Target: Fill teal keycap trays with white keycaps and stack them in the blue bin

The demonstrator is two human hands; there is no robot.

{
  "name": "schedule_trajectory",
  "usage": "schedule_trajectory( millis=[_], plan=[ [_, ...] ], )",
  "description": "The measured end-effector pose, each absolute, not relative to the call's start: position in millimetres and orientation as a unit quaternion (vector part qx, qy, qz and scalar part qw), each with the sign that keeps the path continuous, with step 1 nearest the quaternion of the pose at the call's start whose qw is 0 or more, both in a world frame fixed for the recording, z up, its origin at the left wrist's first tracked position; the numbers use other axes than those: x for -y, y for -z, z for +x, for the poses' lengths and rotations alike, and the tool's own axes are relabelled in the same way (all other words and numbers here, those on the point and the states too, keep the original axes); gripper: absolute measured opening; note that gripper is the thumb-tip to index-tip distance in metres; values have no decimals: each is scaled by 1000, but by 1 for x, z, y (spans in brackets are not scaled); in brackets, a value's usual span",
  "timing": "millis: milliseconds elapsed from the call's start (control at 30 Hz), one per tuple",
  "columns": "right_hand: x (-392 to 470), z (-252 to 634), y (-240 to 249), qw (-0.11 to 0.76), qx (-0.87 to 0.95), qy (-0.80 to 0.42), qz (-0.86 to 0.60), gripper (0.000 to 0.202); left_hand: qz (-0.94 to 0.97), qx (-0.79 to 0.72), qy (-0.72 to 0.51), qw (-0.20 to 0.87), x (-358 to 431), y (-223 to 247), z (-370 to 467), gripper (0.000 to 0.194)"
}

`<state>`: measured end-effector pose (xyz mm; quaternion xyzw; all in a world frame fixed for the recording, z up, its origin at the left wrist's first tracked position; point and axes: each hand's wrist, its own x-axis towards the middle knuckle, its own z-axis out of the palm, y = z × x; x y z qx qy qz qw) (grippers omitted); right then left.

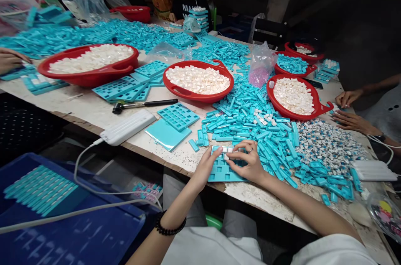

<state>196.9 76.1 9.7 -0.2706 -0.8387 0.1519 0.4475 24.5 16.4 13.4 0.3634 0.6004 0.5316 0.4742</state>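
A teal plastic grid tray (224,176) with square pockets lies at the table's front edge before me. My left hand (206,165) grips its left side, the thumb over the top row beside some white pieces. Thumb and forefinger of my right hand (249,162) pinch a small white block-like piece (226,156) just over the tray; a ring is on one finger. White pieces (229,149) sit in the tray's top row, partly covered by my fingers. Loose teal strips (250,131) are heaped right behind the tray.
Red bowls of white pieces stand behind, one in the middle (175,93) and one at right (277,108). Left lie two teal trays (169,133), a hammer (145,104) and a white power strip (128,127). Other people's hands (352,121) work at right. A blue crate (103,231) stands below left.
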Motion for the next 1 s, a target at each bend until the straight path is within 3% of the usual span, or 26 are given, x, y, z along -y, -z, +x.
schedule_trajectory(
  millis=[100, 433, 600, 1000],
  plan=[
    [-75, 197, -12, 445, 843, -147, -265, 5, 382, -589, -510, 498, -15, -21, 26, 54],
    [-72, 198, -13, 440, 851, -127, -255, 9, 424, -614, -512, 425, -9, -13, 26, 44],
    [-71, 198, -16, 450, 850, -123, -246, 22, 426, -605, -522, 424, -7, -11, 27, 36],
    [-71, 198, -16, 433, 857, -132, -245, 17, 460, -622, -506, 382, -8, -20, 26, 31]
  ],
)
